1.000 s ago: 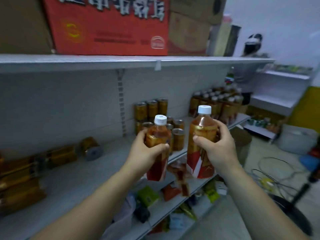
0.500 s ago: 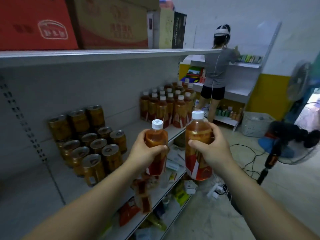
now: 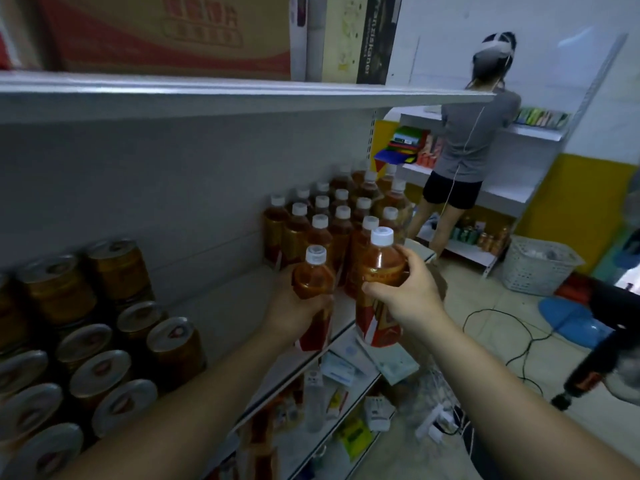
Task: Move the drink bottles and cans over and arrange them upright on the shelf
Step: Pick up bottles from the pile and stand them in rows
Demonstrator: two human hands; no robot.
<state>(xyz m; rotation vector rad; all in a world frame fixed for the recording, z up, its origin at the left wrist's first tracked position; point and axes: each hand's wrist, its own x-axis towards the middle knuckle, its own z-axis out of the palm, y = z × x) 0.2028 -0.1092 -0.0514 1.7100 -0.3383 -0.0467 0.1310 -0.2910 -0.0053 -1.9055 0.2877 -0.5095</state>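
The left bottle (image 3: pixel 313 282) is being gripped round its middle by the left hand (image 3: pixel 294 308) and the right bottle (image 3: pixel 380 266) by the right hand (image 3: pixel 407 299), both being held upright just before the standing bottles (image 3: pixel 322 220) directly ahead, the left hand being nearer the bare shelf (image 3: pixel 232 296)

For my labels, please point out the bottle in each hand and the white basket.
left-hand bottle (image 3: pixel 312 279), head view, amber shoulder below the cap.
right-hand bottle (image 3: pixel 379 263), head view, amber shoulder below the cap.
white basket (image 3: pixel 535 277), head view, its front wall.
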